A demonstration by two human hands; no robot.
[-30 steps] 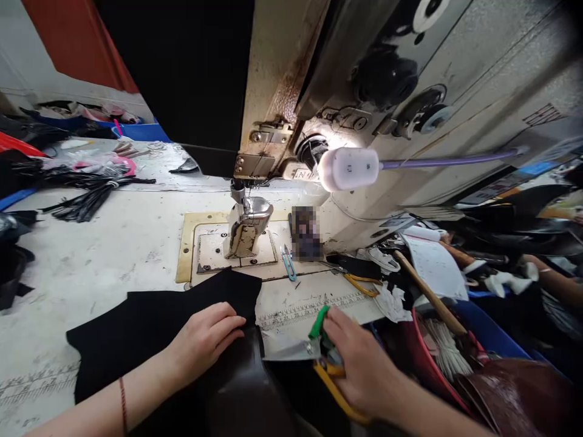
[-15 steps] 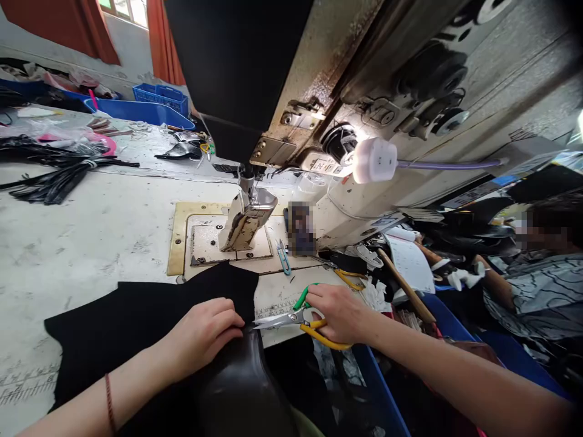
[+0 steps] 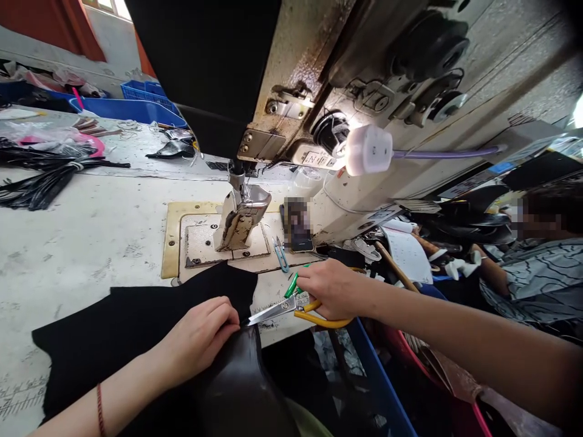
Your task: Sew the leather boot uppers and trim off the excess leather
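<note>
Over the white tabletop (image 3: pixel 113 243) lies a black piece of material (image 3: pixel 136 309), meeting a glossy brown piece (image 3: pixel 241 370) in front of the person. The left hand (image 3: pixel 200 337) is nearer, fingers curled on the black; pinching or pressing, I can't tell. The right hand (image 3: pixel 330 290) grips scissors (image 3: pixel 279 308), long axis pointing leftward, tips just beside the left.

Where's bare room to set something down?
Bare white tabletop shows left of the yellow-edged machine bed, between the black strip bundle and the black fabric. Crowded by the bed's right edge: thread snips, phone, the right hand with scissors.
</note>
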